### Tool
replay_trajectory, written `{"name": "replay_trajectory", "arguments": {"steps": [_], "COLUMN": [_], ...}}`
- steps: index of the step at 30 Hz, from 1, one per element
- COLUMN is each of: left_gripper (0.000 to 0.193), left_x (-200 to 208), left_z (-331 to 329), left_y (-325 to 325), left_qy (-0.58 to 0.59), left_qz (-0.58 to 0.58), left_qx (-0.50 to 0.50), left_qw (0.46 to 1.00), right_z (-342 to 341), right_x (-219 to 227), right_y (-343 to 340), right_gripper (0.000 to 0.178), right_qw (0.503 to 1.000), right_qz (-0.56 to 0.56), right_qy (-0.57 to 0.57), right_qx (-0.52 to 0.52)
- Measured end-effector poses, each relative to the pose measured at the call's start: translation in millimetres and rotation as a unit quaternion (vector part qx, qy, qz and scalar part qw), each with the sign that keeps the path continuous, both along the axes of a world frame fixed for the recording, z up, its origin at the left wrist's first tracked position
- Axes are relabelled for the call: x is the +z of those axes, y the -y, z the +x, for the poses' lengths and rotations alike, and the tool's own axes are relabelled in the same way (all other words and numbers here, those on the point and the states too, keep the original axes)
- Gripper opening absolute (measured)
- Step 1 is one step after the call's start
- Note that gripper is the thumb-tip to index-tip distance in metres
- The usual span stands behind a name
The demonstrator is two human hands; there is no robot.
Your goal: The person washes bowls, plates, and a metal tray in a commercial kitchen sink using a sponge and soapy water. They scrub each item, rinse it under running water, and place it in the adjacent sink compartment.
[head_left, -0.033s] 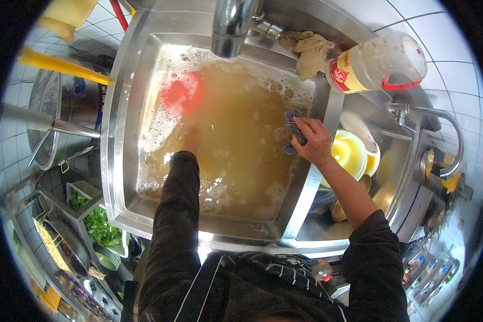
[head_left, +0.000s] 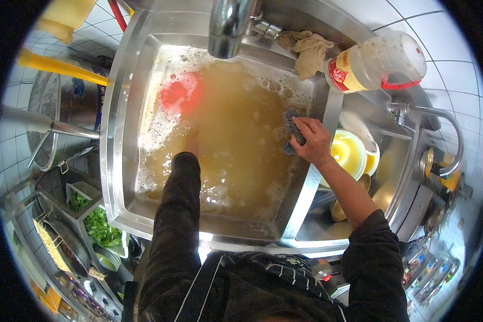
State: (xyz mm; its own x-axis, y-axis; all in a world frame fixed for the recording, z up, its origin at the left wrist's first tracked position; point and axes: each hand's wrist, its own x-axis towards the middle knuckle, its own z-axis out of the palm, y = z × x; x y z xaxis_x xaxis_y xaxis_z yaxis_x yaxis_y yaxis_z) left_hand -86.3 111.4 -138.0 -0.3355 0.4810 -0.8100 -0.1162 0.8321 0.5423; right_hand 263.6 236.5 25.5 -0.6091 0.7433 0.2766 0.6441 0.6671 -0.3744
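At sink [head_left: 124,107] | right hand [head_left: 312,140] grips one scourer [head_left: 292,129] | left hand [head_left: 190,144] underwater, grip unclear

Much lost under the murky water

The left hand [head_left: 190,146] vanishes below the cloudy brown water, its grip unreadable; a red thing [head_left: 178,94] there is only a blur. The faucet [head_left: 228,24] is cut off at the top edge.
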Motion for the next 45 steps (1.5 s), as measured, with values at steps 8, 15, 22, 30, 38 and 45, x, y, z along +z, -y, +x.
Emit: {"name": "replay_trajectory", "arguments": {"steps": [8,15,22,30,38,45], "left_gripper": [0.032,0.033,0.033,0.034,0.034,0.034], "left_x": [-1,6,21,34,27,42], "left_z": [26,27,95,164,161,166], "left_y": [14,17,18,27,13,-1], "left_qy": [0.022,0.031,0.155,0.242,0.166,0.106], "left_qz": [-0.015,-0.027,-0.016,0.015,0.099,0.244], "left_qx": [-0.005,-0.038,-0.058,0.021,-0.107,-0.146], "left_qw": [1.000,0.998,0.986,0.970,0.975,0.953], "right_z": [0,1,0,1,1,4], "right_x": [1,-3,-3,-2,-3,-7], "right_y": [-2,-3,-3,-4,-6,-8], "right_gripper": [0.043,0.041,0.040,0.039,0.038,0.039], "right_qw": [1.000,1.000,1.000,1.000,0.999,1.000], "right_qz": [-0.008,0.004,0.005,0.017,0.019,0.012], "right_qy": [0.002,-0.008,-0.007,-0.018,-0.034,-0.021], "right_qx": [-0.002,-0.004,-0.005,-0.004,-0.007,-0.012]}}
